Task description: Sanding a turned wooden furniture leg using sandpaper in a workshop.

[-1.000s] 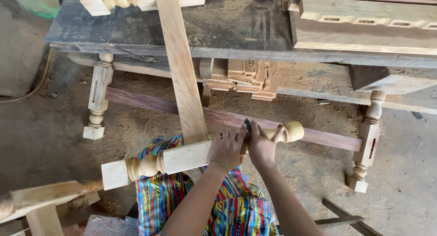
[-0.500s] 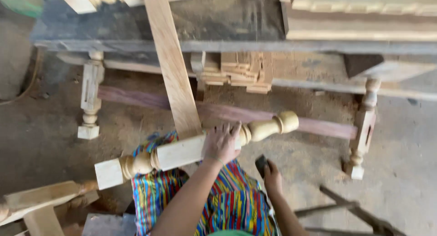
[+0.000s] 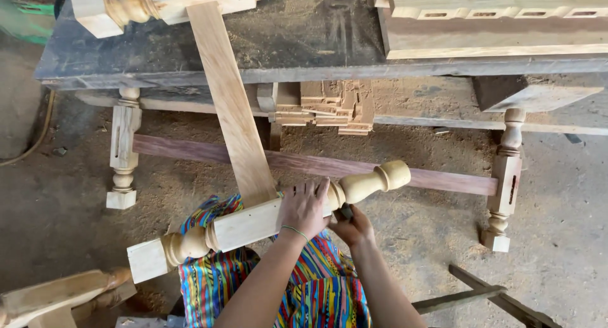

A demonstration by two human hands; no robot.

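Observation:
A pale turned wooden leg (image 3: 247, 223) lies slanted across my lap, its square end at the lower left and its rounded knob at the upper right. My left hand (image 3: 304, 208) presses down on its middle, fingers spread over the top. My right hand (image 3: 351, 228) is tucked under the leg just below the turned section, closed on a small dark piece (image 3: 346, 211) that looks like sandpaper. A colourful striped skirt (image 3: 316, 283) covers my knees beneath the leg.
A long plank (image 3: 231, 106) leans from the dark workbench (image 3: 316, 43) down onto the leg. Another turned piece (image 3: 126, 8) and a slotted wooden frame (image 3: 494, 18) lie on the bench. Stacked wood blocks (image 3: 332, 103) sit underneath. Wood pieces (image 3: 57, 296) lie lower left, dark sticks (image 3: 481, 296) lower right.
My right hand went from the top of the leg out to the lower right with the dark piece, then came back under the leg. My left hand stayed on the leg.

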